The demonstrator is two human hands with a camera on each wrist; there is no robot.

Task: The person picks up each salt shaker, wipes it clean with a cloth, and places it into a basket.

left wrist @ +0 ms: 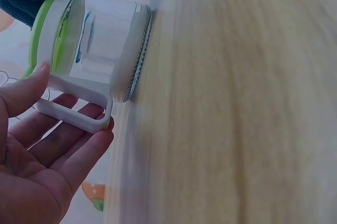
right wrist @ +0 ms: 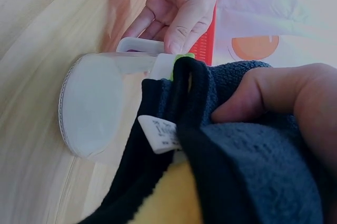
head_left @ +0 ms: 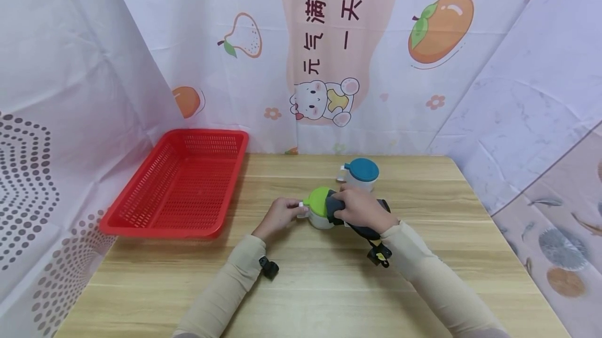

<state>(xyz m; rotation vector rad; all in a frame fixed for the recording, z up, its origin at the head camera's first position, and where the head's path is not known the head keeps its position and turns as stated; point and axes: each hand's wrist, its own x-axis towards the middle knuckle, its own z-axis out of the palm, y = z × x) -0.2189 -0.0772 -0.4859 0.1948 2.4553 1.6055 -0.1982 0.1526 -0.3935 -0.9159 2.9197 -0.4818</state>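
A clear glass seasoning jar (left wrist: 97, 37) with a green lid (head_left: 318, 200) and a white handle (left wrist: 79, 95) stands on the wooden table. My left hand (head_left: 279, 216) holds that handle, thumb on one side and fingers on the other. In my right hand (head_left: 359, 207) is a bunched dark blue towel (right wrist: 226, 92), pressed against the lid's right side. A white tag and a yellow patch show on the towel in the right wrist view. Behind the right hand stands a second jar with a blue lid (head_left: 363, 169), its lower part partly hidden.
A red plastic basket (head_left: 230, 181) sits at the table's left back. A printed curtain (head_left: 263, 97) hangs along the far edge of the wooden table (head_left: 329, 296). Small black cameras are strapped to both wrists.
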